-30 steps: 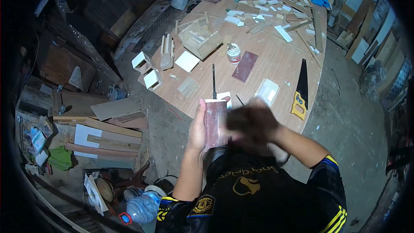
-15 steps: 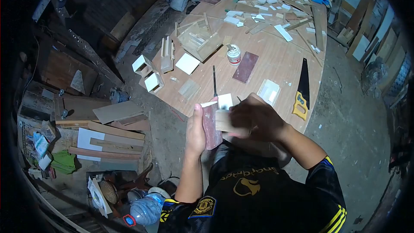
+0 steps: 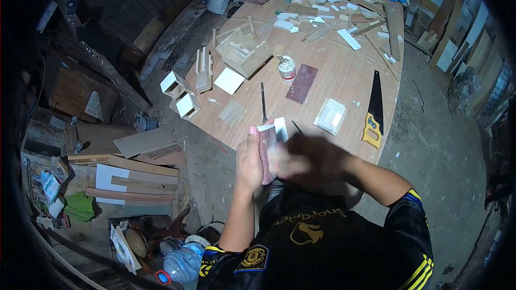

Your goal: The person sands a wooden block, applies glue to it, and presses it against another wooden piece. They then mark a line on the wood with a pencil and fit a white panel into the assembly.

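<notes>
My left hand (image 3: 250, 162) is wrapped round a reddish-brown block (image 3: 267, 153), held upright near the table's front edge. Right beside it is my right hand (image 3: 309, 161), dark and smeared by motion; its fingers and anything in them cannot be made out. A white piece (image 3: 280, 129) lies on the table just beyond the block. A thin dark rod (image 3: 263, 102) points away from my left hand on the tabletop. To the right lies a stack of small white-topped pieces (image 3: 330, 116).
On the table (image 3: 322, 64) stand an open wooden box (image 3: 243, 53), a white jar (image 3: 287, 69) and a dark red plate (image 3: 303, 83). A yellow-handled saw (image 3: 374, 113) lies at the right edge. Wood scraps (image 3: 344, 13) cover the far end. Boards (image 3: 145, 177) lie at left.
My right hand has blurred, and the pale wooden piece seen in it before no longer shows clearly. The view has shifted slightly. My left hand still holds the reddish-brown block.
</notes>
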